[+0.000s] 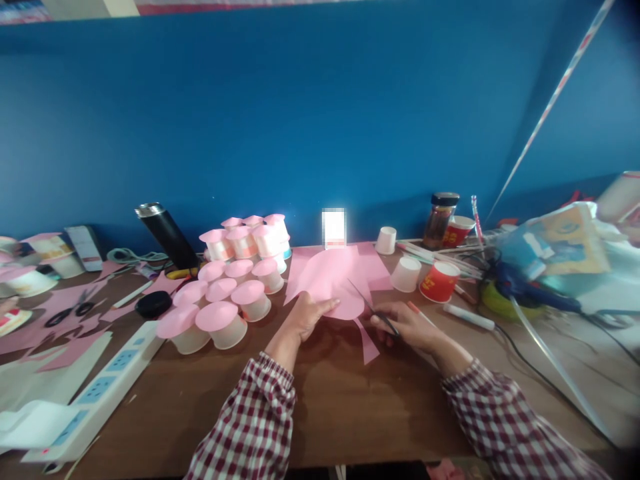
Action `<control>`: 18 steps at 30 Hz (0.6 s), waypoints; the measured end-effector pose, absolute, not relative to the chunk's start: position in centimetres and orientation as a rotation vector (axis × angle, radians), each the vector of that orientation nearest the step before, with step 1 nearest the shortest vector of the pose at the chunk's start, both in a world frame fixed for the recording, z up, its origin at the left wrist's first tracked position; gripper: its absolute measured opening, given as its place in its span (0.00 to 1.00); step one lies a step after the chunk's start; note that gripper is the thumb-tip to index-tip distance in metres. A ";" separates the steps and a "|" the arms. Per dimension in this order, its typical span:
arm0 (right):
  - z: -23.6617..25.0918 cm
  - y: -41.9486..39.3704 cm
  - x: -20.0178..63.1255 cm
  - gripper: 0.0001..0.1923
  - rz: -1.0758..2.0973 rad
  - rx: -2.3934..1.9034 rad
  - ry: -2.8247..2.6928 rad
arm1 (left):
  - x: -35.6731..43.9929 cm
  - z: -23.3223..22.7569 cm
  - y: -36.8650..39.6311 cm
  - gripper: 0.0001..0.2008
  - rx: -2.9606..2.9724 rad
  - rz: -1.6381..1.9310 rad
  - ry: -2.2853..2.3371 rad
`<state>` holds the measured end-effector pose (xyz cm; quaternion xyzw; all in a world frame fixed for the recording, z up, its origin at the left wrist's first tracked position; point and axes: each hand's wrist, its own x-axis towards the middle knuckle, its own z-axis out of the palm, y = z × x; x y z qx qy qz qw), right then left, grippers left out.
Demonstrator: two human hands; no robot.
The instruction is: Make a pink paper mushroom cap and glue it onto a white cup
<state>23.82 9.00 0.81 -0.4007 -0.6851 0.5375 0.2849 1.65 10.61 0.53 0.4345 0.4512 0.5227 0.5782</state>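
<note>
My left hand [309, 319] pinches the near left edge of a sheet of pink paper [325, 277], thumb lying on top. In my right hand [405, 327] is a pair of scissors [384, 321] with dark handles, fingers closed round them. The blades point up and left over the paper's right side, where a rounded edge shows. A narrow strip of pink paper [369, 343] hangs off the near edge toward me. More pink paper lies beneath and behind the sheet. Several paper cups with pink cone tops [221, 316] stand left of my left hand.
On the right are white paper cups [406, 273], a red paper cup [440, 281], a lidded jar [441, 220] and a blue glue gun [535, 290] with its cord. A power strip [100, 387], black bottle [167, 237] and second scissors [73, 311] lie left. A blue partition [300, 113] stands behind.
</note>
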 end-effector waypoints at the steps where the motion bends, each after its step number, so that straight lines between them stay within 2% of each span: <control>1: 0.9 9.0 23.8 0.18 1.433 -1.072 -1.832 | 1.6 0.5 10.6 0.17 1.021 1.220 1.058; 18: 1.4 9.2 24.1 0.20 1.415 -1.106 -1.935 | 0.8 -0.2 11.1 0.13 1.175 1.148 1.089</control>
